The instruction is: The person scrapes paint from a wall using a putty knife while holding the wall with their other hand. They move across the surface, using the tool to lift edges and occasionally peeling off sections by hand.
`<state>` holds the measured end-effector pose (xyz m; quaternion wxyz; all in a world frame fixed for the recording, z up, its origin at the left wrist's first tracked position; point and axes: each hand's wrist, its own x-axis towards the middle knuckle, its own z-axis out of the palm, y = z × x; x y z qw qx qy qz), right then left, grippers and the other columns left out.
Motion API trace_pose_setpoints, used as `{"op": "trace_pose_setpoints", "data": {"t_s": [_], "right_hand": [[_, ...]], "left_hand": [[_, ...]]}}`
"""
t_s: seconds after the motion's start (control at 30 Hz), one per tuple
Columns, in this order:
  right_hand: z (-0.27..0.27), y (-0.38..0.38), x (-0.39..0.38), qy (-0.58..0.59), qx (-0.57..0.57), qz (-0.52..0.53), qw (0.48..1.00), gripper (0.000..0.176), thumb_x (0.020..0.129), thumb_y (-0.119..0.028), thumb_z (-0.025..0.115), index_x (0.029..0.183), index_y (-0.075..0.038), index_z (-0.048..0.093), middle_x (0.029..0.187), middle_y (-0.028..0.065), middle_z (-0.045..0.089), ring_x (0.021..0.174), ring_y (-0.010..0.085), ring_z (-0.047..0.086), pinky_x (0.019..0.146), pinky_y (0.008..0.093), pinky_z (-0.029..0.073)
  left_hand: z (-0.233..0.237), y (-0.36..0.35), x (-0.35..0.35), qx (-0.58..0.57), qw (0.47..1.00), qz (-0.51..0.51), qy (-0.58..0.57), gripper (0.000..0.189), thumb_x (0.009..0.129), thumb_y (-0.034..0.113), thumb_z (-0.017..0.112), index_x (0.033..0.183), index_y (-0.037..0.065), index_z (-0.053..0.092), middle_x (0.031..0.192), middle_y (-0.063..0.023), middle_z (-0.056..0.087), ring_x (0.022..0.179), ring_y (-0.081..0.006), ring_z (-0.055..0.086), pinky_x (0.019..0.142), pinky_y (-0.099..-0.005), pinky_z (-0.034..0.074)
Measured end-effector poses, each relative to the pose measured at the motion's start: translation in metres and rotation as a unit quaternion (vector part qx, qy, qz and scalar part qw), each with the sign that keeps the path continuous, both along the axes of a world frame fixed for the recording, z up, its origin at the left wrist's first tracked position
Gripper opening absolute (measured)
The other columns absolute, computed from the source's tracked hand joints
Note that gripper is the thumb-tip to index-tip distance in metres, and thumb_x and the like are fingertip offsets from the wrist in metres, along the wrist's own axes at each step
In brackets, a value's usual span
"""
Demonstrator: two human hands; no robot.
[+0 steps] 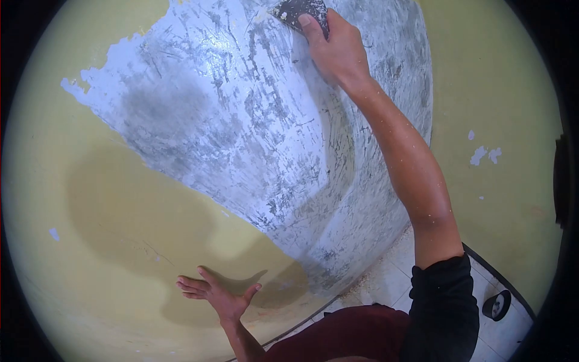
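Observation:
High on the wall, my right hand (342, 51) grips a dark scraper (295, 11) flecked with pale paint bits, thumb pressed along its face. The blade lies against a large stripped patch (265, 120), where white and grey streaked plaster shows. Ragged yellow-green paint (120, 199) borders this patch. Lower left, my left hand (220, 295) is spread open close by the painted wall, fingers and thumb apart, holding nothing. Small pale flecks dot my right forearm.
White floor tiles (395, 274) below carry paint crumbs along the wall's foot. A small black round container (496, 306) stands on the floor at the lower right, near a dark skirting edge (497, 277). The right-hand wall (500, 90) has a few chipped spots.

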<state>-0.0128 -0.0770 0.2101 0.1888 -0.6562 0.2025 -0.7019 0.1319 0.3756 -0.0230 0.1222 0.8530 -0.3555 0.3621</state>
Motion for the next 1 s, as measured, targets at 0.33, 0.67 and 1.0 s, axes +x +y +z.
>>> {"op": "trace_pose_setpoints", "data": {"t_s": [0.33, 0.67, 1.0], "right_hand": [[0.002, 0.000, -0.001, -0.009, -0.017, 0.000, 1.000, 0.051, 0.095, -0.048, 0.059, 0.086, 0.002, 0.059, 0.073, 0.0233, 0.066, 0.069, 0.0408, 0.065, 0.064, 0.0476, 0.049], [0.004, 0.003, 0.001, 0.004, -0.052, -0.018, 0.998, 0.050, 0.095, -0.047, 0.060, 0.089, 0.003, 0.060, 0.068, 0.0191, 0.065, 0.063, 0.0373, 0.064, 0.063, 0.0438, 0.050], [0.006, 0.000, -0.001, 0.042, -0.066, 0.013, 0.997, 0.047, 0.096, -0.045, 0.060, 0.099, 0.001, 0.063, 0.077, 0.0182, 0.069, 0.072, 0.0315, 0.067, 0.068, 0.0422, 0.051]], "left_hand": [[0.000, 0.001, -0.002, 0.002, 1.000, 0.004, 0.001, 0.149, 0.054, 0.092, 0.065, 0.158, 0.016, -0.009, 0.152, -0.0371, -0.029, 0.140, -0.0516, -0.032, 0.103, -0.0738, -0.016], [0.000, -0.001, 0.000, -0.002, 1.000, 0.008, -0.027, 0.150, 0.053, 0.093, 0.065, 0.159, 0.012, -0.006, 0.154, -0.0360, -0.025, 0.143, -0.0490, -0.028, 0.105, -0.0714, -0.016], [-0.002, 0.000, 0.001, -0.019, 1.000, 0.003, 0.007, 0.148, 0.054, 0.091, 0.066, 0.159, 0.016, -0.007, 0.152, -0.0369, -0.028, 0.140, -0.0520, -0.032, 0.102, -0.0745, -0.016]]}}
